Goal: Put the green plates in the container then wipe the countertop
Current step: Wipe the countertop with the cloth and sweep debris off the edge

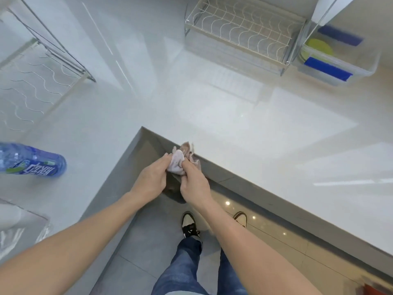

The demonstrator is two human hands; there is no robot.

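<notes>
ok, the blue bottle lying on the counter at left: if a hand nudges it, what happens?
The bottle lies on its side on the glossy countertop, so it would probably roll rather than slide. It looks like thin clear plastic, likely light and squashy under a firm grip. How full it is cannot be told, so its weight is uncertain.

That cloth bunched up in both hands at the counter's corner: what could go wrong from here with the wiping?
1. Both hands, left and right, hold the cloth wadded over the floor, not on the countertop; a small wad may wipe poorly.
2. The blue bottle lies on its side at the left; a wide sweep might roll it.
3. Wiping near the dish rack could nudge it toward the container of green plates.
</notes>
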